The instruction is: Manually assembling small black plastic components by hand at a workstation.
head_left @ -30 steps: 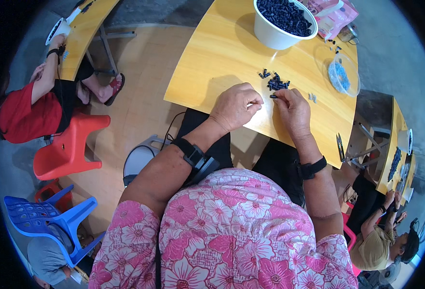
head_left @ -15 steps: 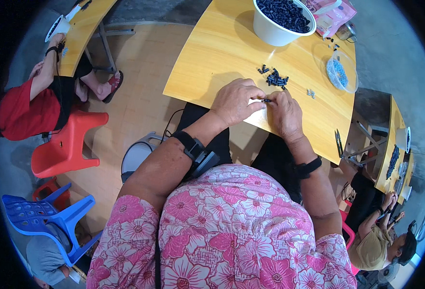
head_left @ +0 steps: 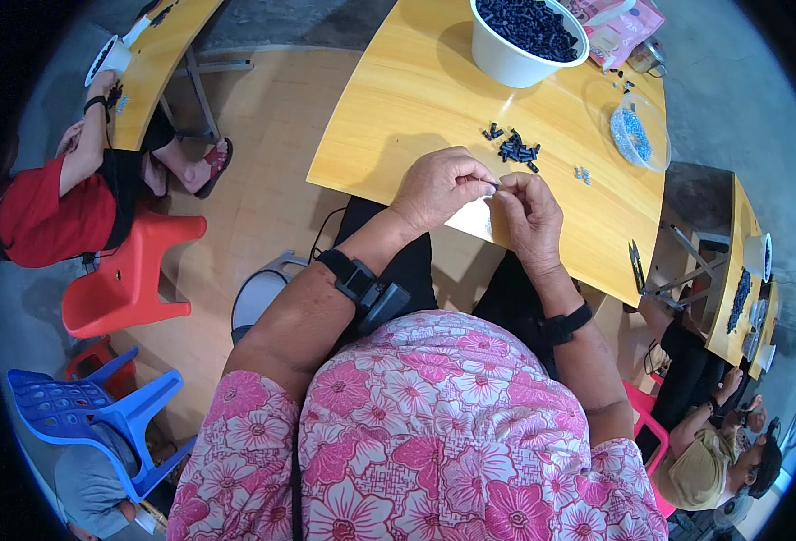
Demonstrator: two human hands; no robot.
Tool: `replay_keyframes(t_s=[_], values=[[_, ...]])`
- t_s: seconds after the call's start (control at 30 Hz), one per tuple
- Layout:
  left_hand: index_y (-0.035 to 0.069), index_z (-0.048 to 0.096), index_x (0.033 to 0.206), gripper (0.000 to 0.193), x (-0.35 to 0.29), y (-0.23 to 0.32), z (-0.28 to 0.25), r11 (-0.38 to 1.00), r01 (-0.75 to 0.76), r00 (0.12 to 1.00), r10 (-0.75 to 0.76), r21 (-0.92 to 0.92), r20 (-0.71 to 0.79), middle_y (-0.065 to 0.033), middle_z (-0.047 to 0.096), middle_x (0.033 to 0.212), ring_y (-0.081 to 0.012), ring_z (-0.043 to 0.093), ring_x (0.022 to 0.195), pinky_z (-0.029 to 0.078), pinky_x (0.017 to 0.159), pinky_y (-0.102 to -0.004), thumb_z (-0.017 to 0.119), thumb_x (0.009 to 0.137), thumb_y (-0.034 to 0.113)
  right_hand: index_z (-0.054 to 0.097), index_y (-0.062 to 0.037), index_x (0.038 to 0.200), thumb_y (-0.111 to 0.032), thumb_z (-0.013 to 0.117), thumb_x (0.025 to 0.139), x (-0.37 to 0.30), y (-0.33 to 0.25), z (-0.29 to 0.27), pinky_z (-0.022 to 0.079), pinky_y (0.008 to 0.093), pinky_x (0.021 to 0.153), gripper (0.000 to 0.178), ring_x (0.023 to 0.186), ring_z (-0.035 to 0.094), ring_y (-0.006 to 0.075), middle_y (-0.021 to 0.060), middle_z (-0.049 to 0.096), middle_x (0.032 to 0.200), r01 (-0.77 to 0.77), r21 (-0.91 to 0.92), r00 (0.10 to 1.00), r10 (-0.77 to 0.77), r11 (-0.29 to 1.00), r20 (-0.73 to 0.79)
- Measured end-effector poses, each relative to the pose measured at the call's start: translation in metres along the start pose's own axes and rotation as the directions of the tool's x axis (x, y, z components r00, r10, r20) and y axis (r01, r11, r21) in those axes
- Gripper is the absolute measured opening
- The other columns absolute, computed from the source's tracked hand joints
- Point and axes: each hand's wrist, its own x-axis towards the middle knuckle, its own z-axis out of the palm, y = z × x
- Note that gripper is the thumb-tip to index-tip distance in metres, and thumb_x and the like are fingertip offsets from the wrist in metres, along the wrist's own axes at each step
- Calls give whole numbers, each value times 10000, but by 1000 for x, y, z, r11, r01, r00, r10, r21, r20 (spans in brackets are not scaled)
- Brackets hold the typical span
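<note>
Lying just beyond the person's left hand (head_left: 443, 189) and right hand (head_left: 531, 216), at one o'clock, a loose pile of black pieces (head_left: 519, 151) sits between them and the white tub (head_left: 509, 69). Near three o'clock I see a cluster of small pale bits (head_left: 582, 175); at four, by the edge of the table (head_left: 371, 117), a slim dark pointed tool (head_left: 636, 267). Farther off, a clear round dish (head_left: 657, 135) of blue bits stands at two o'clock, the heaped tub at twelve, a pink package (head_left: 616, 41) at one. Both hands meet over the near part of the table, thumbs and forefingers pressed together, pinching one small dark piece (head_left: 495, 187), mostly hidden by the fingertips.
</note>
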Motion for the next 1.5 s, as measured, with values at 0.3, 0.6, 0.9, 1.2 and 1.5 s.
replay_keyframes(t_s=[0.3, 0.6, 0.9, 1.2, 1.5], values=[[47, 724, 877, 125, 1, -10, 0, 993, -48, 999, 48, -108, -7, -80, 669, 819, -211, 644, 737, 510, 665, -319, 724, 799, 145, 678, -52, 925, -7, 685, 832, 3, -12, 1, 501, 276, 743, 104, 803, 617, 155, 56, 651, 861, -57, 287, 995, 77, 956, -57], [65, 689, 806, 126, -1, -3, 0, 992, -92, 996, 90, 81, 28, -65, 628, 782, -253, 612, 776, 485, 679, -372, 719, 771, 182, 697, -54, 888, -17, 706, 805, 2, -12, -2, 519, 291, 740, 91, 798, 642, 189, 73, 662, 851, -118, 240, 993, 122, 964, 0], [90, 685, 810, 97, -1, 6, 0, 979, -91, 995, 83, 180, 48, -51, 620, 765, -248, 607, 784, 485, 689, -379, 691, 789, 184, 693, -38, 865, -70, 732, 779, 9, 28, -47, 510, 315, 646, 99, 666, 631, 201, 123, 642, 786, -206, -54, 943, 184, 977, -276], [74, 679, 806, 109, -1, 5, 2, 976, -117, 993, 112, 182, 40, -61, 609, 750, -244, 599, 758, 475, 674, -353, 714, 770, 171, 685, -43, 887, -64, 705, 815, 21, 63, -79, 510, 343, 625, 78, 652, 631, 243, 123, 642, 800, -255, -263, 942, 178, 930, -285], [80, 678, 807, 103, -1, 5, 1, 977, -113, 993, 105, 181, 52, -57, 610, 750, -243, 600, 768, 476, 681, -351, 711, 775, 172, 695, -57, 858, -57, 696, 817, 21, 68, -80, 495, 342, 611, 41, 644, 619, 244, 116, 615, 761, -230, -280, 955, 160, 932, -251]])
